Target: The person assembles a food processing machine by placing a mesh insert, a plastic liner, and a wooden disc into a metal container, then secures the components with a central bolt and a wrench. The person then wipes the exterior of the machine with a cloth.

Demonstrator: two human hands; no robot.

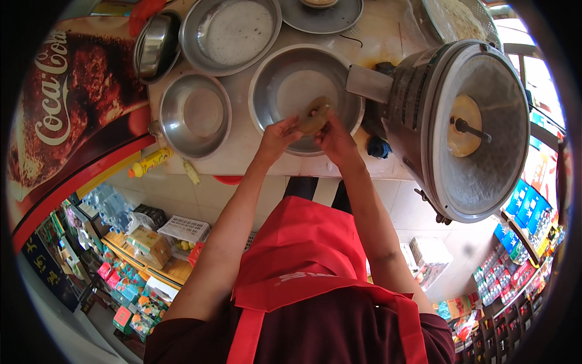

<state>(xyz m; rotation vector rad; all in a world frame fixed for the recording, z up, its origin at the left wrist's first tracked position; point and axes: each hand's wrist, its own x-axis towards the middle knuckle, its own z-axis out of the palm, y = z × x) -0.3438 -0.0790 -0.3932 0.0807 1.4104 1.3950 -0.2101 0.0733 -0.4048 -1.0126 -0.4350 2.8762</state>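
Over a wide steel basin [280,76], both hands hold a brownish round disc [313,124] with a small hole near its middle. My left hand [280,138] has its fingers on the disc's left edge. On the opposite edge, my right hand [337,141] grips with thumb and fingers. The exact kind of the disc cannot be made out. A large metal machine [418,103] with a wide funnel-like opening stands to the right, and its flat spout [368,84] reaches over the basin's rim. Inside the funnel there is a yellowish round plate with a short shaft.
Left of the basin stand a smaller steel bowl [195,115], a pan of foamy liquid [238,33] and stacked bowls [159,47]. A yellow bottle [150,162] lies by the table's left front. A dark blue knob-like thing [379,147] sits by the machine's base.
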